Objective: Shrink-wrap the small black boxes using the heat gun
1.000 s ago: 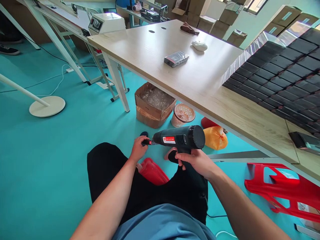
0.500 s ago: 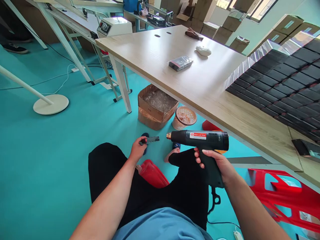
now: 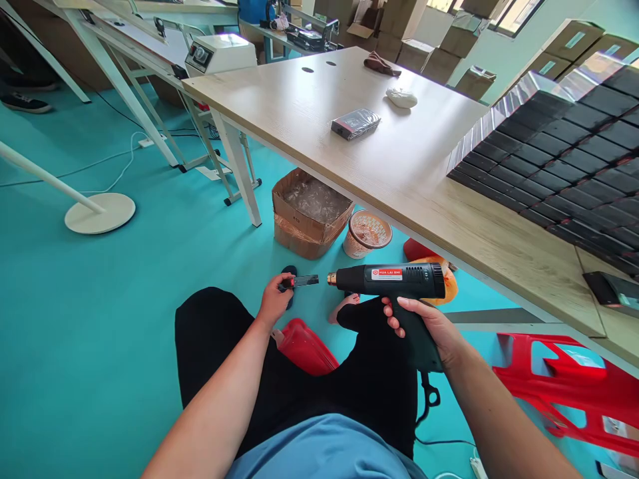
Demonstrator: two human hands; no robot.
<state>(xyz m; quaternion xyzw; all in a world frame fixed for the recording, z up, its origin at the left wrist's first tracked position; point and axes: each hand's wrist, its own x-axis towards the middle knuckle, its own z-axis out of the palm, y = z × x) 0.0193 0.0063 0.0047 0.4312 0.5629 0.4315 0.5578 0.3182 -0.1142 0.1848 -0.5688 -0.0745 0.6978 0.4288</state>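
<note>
The person sits with black trousers [image 3: 294, 372] on a teal floor, both hands out in front. The left hand [image 3: 273, 301], at 11 o'clock from the lap, pinches a small black piece [image 3: 302, 281] with a red end, which sticks out from the fingers toward 3 o'clock. The right hand [image 3: 419, 329], at 1 o'clock, is wrapped around the grip of a black heat gun [image 3: 389, 281], held level with its metal nozzle pointing to 9 o'clock. The nozzle is near the black piece's tip but not touching it. Beyond the hands at 12 o'clock, a cardboard box [image 3: 299, 239] of clear plastic sits on the floor beside a round tub [image 3: 364, 234]. Above them, the tabletop [image 3: 319, 133] holds a dark packet [image 3: 355, 124]. A red plastic stool [image 3: 559, 379] stands at 3 o'clock, with film-wrapped black boxes [image 3: 564, 166] on the tabletop at 2 o'clock.
</note>
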